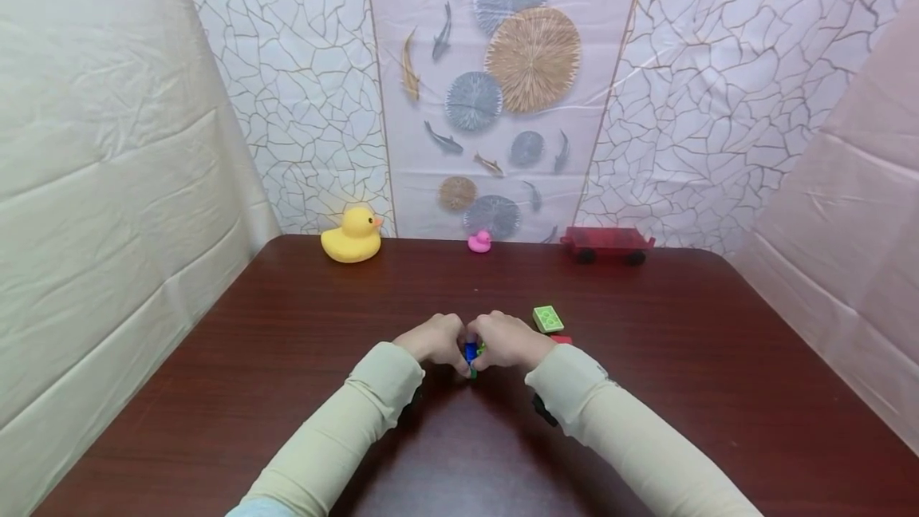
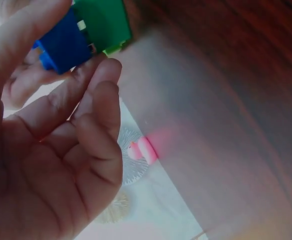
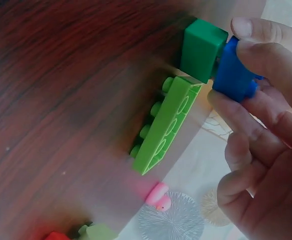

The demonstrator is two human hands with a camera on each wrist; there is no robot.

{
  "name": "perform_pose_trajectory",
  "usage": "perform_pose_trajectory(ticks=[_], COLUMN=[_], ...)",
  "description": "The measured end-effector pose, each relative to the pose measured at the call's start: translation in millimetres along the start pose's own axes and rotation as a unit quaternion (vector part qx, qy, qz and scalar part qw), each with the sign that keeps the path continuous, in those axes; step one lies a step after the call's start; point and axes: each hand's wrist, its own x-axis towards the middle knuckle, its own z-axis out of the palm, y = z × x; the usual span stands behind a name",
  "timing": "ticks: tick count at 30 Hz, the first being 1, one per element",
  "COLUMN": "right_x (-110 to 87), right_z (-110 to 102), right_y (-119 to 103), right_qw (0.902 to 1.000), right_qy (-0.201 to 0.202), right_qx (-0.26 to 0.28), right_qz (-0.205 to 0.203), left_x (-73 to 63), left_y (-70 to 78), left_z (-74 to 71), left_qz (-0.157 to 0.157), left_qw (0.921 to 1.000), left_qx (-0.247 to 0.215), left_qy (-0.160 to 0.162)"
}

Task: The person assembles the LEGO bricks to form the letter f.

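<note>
Side by side at the middle of the table, my left hand (image 1: 436, 339) and right hand (image 1: 505, 339) pinch a small blue building brick (image 1: 471, 352) between thumbs and fingers. In the left wrist view the thumb lies across the blue brick (image 2: 65, 45), whose far side is hidden by fingers. A dark green brick (image 3: 203, 50) stands against the blue one, on the side away from the palm. Beside it on the tabletop, a long light green brick (image 3: 166, 127) lies on its side, showing its studs and hollow underside.
To the right of the hands lie a light green block (image 1: 549, 319) and a red piece (image 1: 562, 339), partly hidden by the right wrist. Along the table's back edge stand a yellow duck (image 1: 352, 238), a pink duck (image 1: 479, 242) and a red wagon (image 1: 607, 239).
</note>
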Motion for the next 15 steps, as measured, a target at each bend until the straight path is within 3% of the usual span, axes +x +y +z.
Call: perform_pose_trajectory(ticks=[8,15], right_x=[1.3,2.3], right_z=[7.0,4.7], right_y=[5.8,5.9], right_qw=[0.9986,0.9989], right_qy=[-0.004,0.006], right_qx=[0.051,0.045], right_qz=[0.012,0.013], left_x=[-4.0,-3.4], left_y=[-0.9,1.0], left_z=[1.8,-0.6], left_qz=[-0.003,0.002], left_qw=[1.0000,1.0000], left_qx=[-0.002,-0.001], left_qy=[-0.005,0.007])
